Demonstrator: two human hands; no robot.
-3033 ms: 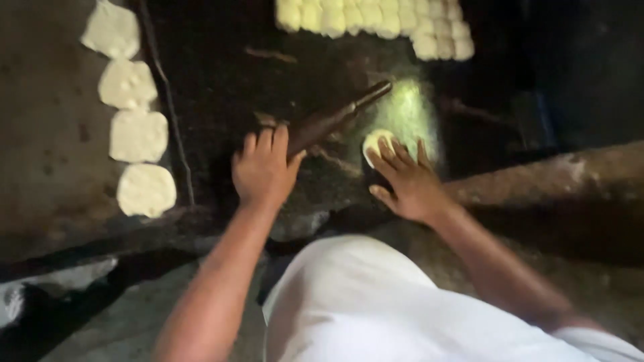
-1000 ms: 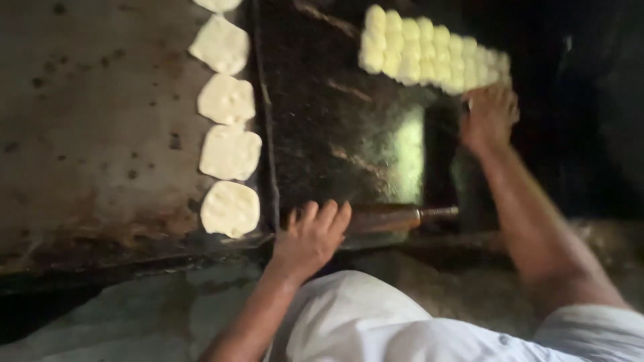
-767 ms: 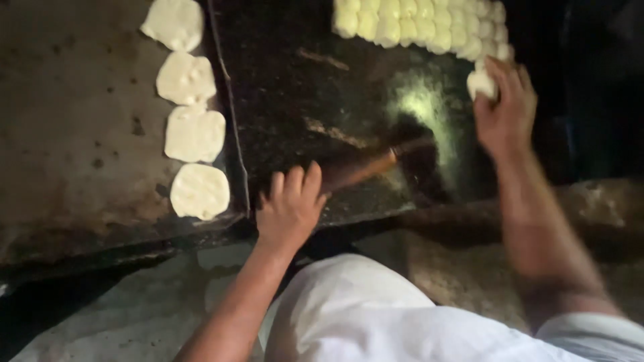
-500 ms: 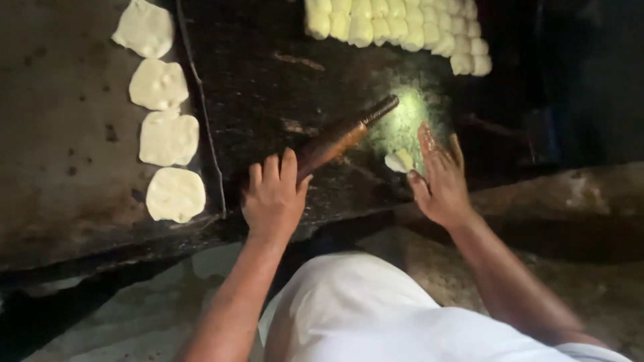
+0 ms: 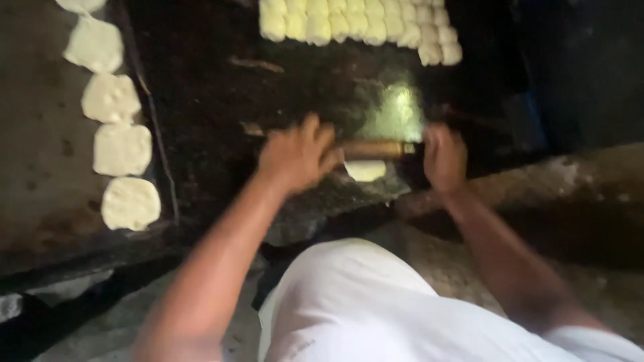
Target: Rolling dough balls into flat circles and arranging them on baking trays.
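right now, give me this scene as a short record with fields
left hand: left hand rests on one end of the brown wooden rolling pin
right hand: right hand on the pin's other end
under pin: small pale dough piece, partly flattened
surface: dark slab
far edge: rows of pale dough balls
left side: column of flattened pale dough rounds on a dark tray
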